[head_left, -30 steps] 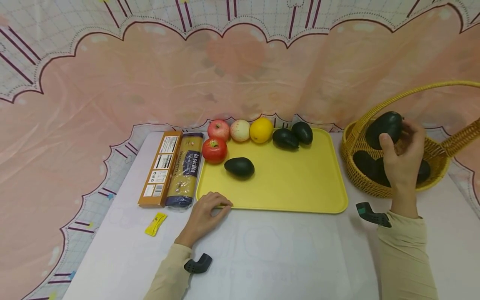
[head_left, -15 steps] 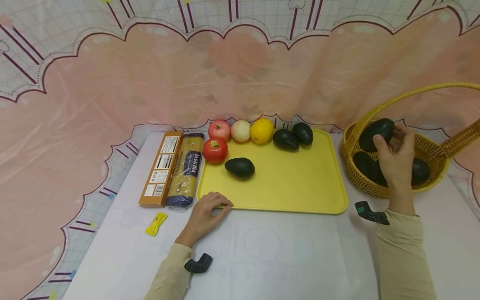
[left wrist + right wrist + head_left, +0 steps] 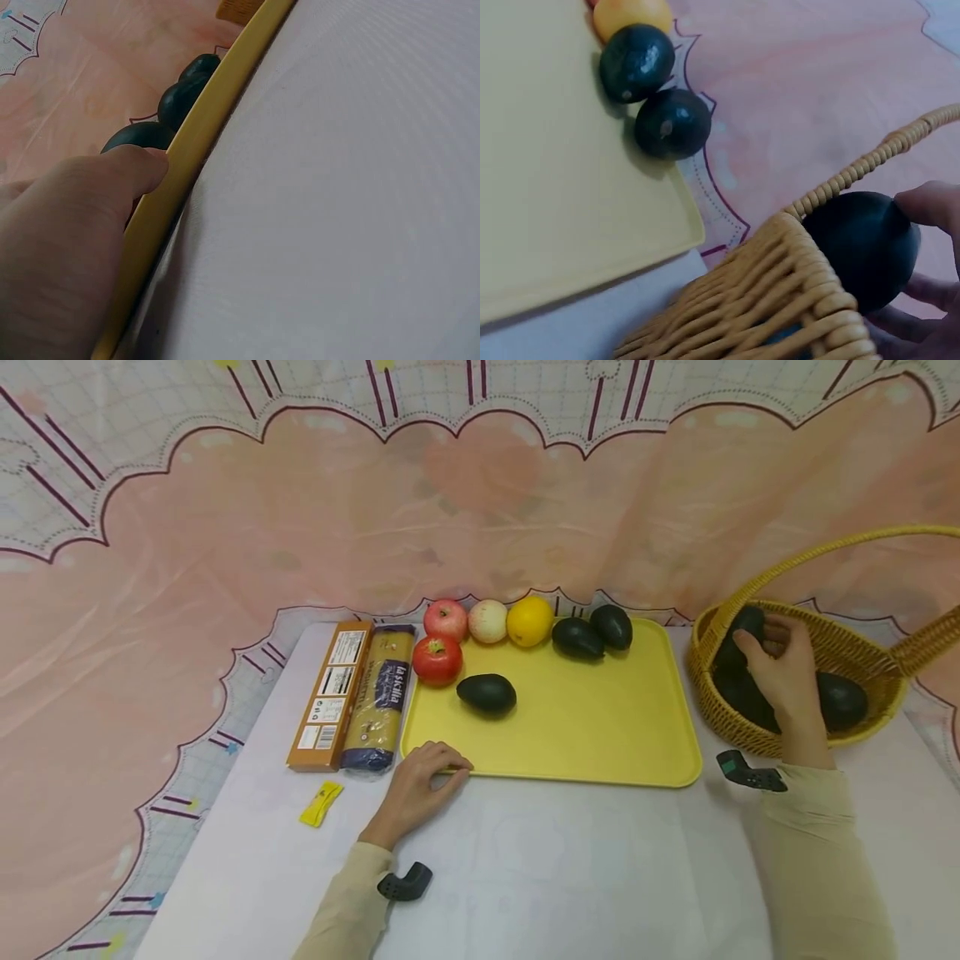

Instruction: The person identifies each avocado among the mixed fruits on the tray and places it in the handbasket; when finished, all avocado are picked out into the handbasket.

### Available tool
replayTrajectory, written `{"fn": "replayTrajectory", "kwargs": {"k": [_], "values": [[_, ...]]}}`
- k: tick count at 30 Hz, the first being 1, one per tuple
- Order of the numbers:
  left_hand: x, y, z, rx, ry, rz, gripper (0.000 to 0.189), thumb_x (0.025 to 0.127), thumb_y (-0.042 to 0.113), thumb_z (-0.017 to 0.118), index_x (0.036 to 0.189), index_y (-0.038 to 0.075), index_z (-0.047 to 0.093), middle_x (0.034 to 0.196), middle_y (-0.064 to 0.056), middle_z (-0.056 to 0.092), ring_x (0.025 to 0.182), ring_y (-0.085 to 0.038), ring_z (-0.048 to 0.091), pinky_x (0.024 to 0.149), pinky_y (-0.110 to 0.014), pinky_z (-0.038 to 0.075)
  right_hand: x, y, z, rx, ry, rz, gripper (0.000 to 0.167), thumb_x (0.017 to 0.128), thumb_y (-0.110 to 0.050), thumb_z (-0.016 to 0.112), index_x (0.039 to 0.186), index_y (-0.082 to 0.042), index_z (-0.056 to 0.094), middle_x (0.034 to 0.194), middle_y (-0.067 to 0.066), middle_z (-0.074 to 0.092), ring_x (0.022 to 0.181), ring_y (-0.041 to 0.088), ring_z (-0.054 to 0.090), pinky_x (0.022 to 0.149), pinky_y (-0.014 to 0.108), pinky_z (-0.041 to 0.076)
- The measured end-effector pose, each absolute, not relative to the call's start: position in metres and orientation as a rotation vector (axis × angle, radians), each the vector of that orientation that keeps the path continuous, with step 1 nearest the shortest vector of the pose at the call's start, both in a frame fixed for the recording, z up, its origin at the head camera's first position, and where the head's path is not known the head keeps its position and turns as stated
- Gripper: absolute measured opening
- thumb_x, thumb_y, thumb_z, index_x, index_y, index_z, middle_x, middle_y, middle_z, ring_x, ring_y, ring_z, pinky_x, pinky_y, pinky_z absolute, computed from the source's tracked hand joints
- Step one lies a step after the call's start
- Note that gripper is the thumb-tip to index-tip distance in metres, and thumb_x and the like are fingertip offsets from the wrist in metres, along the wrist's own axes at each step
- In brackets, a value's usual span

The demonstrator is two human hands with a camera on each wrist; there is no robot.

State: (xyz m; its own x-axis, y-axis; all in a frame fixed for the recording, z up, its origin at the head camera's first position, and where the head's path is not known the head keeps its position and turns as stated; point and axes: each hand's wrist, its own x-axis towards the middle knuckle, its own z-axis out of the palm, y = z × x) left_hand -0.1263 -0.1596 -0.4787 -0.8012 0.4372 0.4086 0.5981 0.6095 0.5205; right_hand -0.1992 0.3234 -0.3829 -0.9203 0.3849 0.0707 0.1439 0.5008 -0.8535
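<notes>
My right hand (image 3: pixel 789 670) grips a dark green avocado (image 3: pixel 738 639) inside the left side of the wicker basket (image 3: pixel 711 714). In the right wrist view, thumb and fingers hold the avocado (image 3: pixel 866 247) just behind the basket's rim. More avocados lie below it, one of them an avocado (image 3: pixel 842 702) to the right of the wrist. My left hand (image 3: pixel 417 781) rests on the front left edge of the yellow tray (image 3: pixel 585 743), fingers relaxed. In the left wrist view its thumb lies at the tray's rim (image 3: pixel 191 139).
On the tray lie a single avocado (image 3: pixel 487 694), two avocados (image 3: pixel 577 638) at the back, an orange (image 3: pixel 530 622), a pale apple (image 3: pixel 488 622), a pink apple (image 3: pixel 446 620) and a tomato (image 3: pixel 437 660). Left stand a spaghetti pack (image 3: pixel 378 702), a box (image 3: pixel 330 697) and a yellow sachet (image 3: pixel 321 803).
My right hand has lowered the avocado into the basket and shifted slightly left. My left hand stays at the tray's edge. The head view has shifted a little.
</notes>
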Motion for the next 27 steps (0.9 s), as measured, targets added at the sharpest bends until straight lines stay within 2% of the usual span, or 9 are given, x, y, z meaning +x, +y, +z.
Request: {"fn": "replayTrajectory", "kwargs": {"k": [4,6,9,12,16,23,27], "values": [[-0.127,-0.158,-0.478,-0.843,-2.591,-0.96,0.008,0.087,0.023,0.069,0.094,0.026,0.07,0.092,0.014,0.065,0.087,-0.004,0.055,0.076,-0.025,0.044,-0.21,0.33,-0.379,-0.489,-2.607,1.376,0.076,0.09,-0.054,0.048,0.146,-0.008,0.026,0.129,0.007,0.042,0.092,0.002,0.047,0.073,0.02,0.039],[-0.127,-0.158,-0.477,-0.839,-2.589,-0.957,0.008,0.086,0.023,0.07,0.094,0.026,0.07,0.092,0.014,0.065,0.087,-0.004,0.055,0.076,-0.025,0.044,-0.217,0.333,-0.377,-0.49,-2.664,1.388,0.081,0.089,-0.057,0.046,0.147,-0.006,0.022,0.134,0.017,0.039,0.084,0.003,0.052,0.068,0.021,0.042],[-0.127,-0.157,-0.478,-0.841,-2.582,-0.953,0.008,0.086,0.023,0.07,0.094,0.026,0.07,0.092,0.014,0.065,0.087,-0.004,0.056,0.076,-0.026,0.044,-0.226,0.338,-0.377,-0.44,-2.746,1.381,0.085,0.089,-0.06,0.043,0.149,-0.006,0.017,0.129,0.022,0.04,0.067,0.004,0.055,0.062,0.024,0.046],[-0.127,-0.157,-0.478,-0.842,-2.585,-0.96,0.008,0.086,0.023,0.069,0.094,0.026,0.07,0.092,0.014,0.065,0.087,-0.005,0.056,0.076,-0.026,0.044,-0.234,0.342,-0.379,-0.388,-2.817,1.362,0.084,0.09,-0.06,0.04,0.15,-0.006,0.015,0.124,0.024,0.041,0.067,0.009,0.055,0.059,0.03,0.047],[-0.127,-0.157,-0.479,-0.841,-2.604,-0.974,0.008,0.088,0.025,0.068,0.095,0.027,0.07,0.093,0.013,0.065,0.088,-0.005,0.056,0.077,-0.026,0.044,-0.24,0.347,-0.382,-0.373,-2.899,1.364,0.083,0.091,-0.059,0.036,0.15,-0.005,0.014,0.127,0.03,0.038,0.067,0.012,0.054,0.058,0.036,0.045],[-0.127,-0.158,-0.477,-0.838,-2.595,-0.982,0.009,0.086,0.023,0.07,0.094,0.026,0.07,0.092,0.014,0.065,0.087,-0.004,0.056,0.076,-0.025,0.044,-0.246,0.354,-0.385,-0.372,-3.032,1.33,0.088,0.091,-0.062,0.034,0.149,0.001,0.012,0.137,0.037,0.031,0.068,0.005,0.053,0.063,0.028,0.044],[-0.127,-0.158,-0.476,-0.837,-2.588,-0.975,0.008,0.086,0.023,0.07,0.094,0.025,0.07,0.092,0.013,0.065,0.087,-0.005,0.056,0.076,-0.026,0.044,-0.248,0.355,-0.386,-0.336,-3.091,1.295,0.086,0.091,-0.062,0.033,0.148,0.001,0.018,0.128,0.034,0.04,0.072,0.008,0.053,0.064,0.028,0.043]]}}
